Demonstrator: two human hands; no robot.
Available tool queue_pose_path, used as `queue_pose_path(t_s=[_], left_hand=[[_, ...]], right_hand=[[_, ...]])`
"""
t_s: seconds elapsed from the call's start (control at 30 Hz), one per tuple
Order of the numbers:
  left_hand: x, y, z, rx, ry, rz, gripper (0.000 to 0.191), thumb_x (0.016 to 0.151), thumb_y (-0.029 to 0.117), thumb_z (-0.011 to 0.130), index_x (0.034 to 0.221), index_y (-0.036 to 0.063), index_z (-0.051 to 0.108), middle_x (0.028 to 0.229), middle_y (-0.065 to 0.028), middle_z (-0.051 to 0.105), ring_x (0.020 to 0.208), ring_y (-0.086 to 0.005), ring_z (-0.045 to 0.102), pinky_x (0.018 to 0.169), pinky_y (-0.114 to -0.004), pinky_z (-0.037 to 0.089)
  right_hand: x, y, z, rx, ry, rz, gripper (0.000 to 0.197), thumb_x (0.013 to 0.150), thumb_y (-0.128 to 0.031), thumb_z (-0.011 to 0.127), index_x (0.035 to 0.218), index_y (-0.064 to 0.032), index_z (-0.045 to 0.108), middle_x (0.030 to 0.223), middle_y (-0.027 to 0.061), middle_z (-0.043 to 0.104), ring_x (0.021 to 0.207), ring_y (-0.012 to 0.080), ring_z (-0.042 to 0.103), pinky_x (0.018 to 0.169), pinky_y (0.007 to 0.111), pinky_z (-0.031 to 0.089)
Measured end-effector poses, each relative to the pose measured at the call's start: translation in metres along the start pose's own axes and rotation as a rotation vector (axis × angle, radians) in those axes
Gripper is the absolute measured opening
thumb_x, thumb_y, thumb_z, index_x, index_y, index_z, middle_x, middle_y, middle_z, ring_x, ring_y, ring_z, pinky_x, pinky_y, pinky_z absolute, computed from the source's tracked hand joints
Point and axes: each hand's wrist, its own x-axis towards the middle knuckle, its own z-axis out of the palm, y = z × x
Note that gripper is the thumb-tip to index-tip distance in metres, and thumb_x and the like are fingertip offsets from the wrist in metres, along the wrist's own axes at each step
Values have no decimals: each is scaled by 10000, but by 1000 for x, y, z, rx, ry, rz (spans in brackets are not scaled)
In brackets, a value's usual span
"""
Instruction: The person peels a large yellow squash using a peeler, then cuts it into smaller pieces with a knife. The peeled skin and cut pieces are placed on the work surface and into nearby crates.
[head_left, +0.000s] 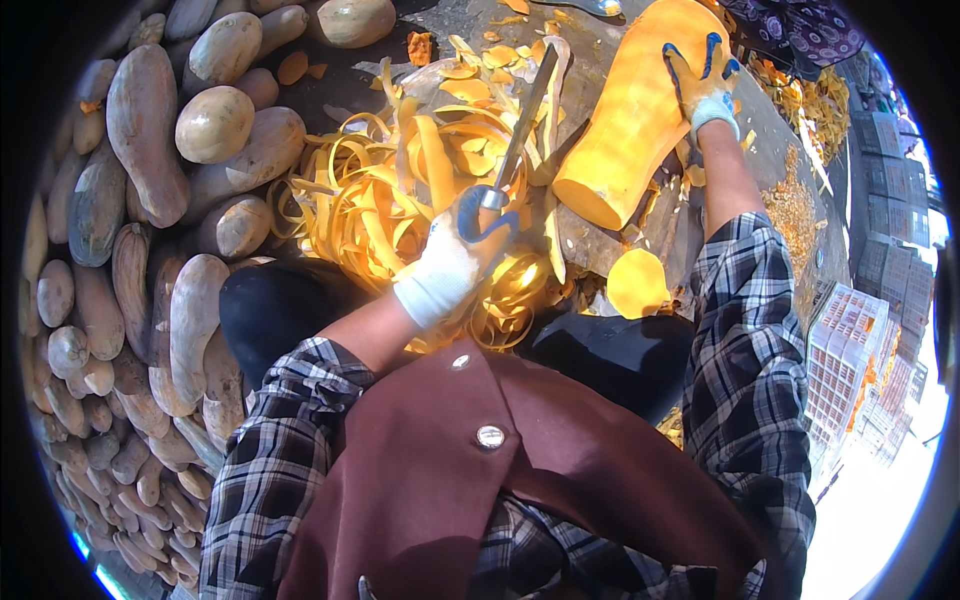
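My left hand (459, 251), in a white glove with blue coating on the fingers, grips the handle of a long narrow-bladed tool, apparently a knife (528, 116). Its blade points up and away over a heap of orange peel ribbons (375, 217). My right hand (703, 84), gloved alike, lies with spread fingers on the far end of a large peeled squash (634, 124). The squash lies tilted on a worn surface (592, 244), its flat cut end towards me. A round orange slice (637, 283) sits below that end, near my knee.
Unpeeled squashes (146, 135) are piled along my left. Seeds and pulp (791, 206) lie scattered to the right, with more peelings (829, 105) beyond. Plastic crates (844, 367) stand stacked at the right. Patterned dark fabric (795, 30) shows at the far right.
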Motion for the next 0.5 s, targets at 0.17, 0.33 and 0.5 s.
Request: queue_pose_path(t_s=[0.17,0.33,0.5], left_hand=[[-2,1,-2,43,-79,89,297,940,76,671,1212,26,564,955,-31,617,807,-103,575,714,-263,501],[-2,-13,-5,108,-113,116,274,942,80,676,1194,37,577,938,-11,614,761,-79,561,664,-247,494],[-8,-18,-3,228,-116,104,244,917,124,719,1120,49,607,845,14,604,688,-60,539,594,-224,437]], right_hand=[[-87,-27,-20,269,8,112,1002,817,-632,709,1588,-168,268,1600,271,251,1467,434,286,1191,439,307],[-161,-21,-11,771,-105,335,812,897,-490,691,1528,-79,389,1490,232,459,1334,345,502,1097,396,411],[-193,-11,-2,848,-86,412,687,928,-388,690,1444,8,467,1393,205,563,1239,294,578,1044,368,439]])
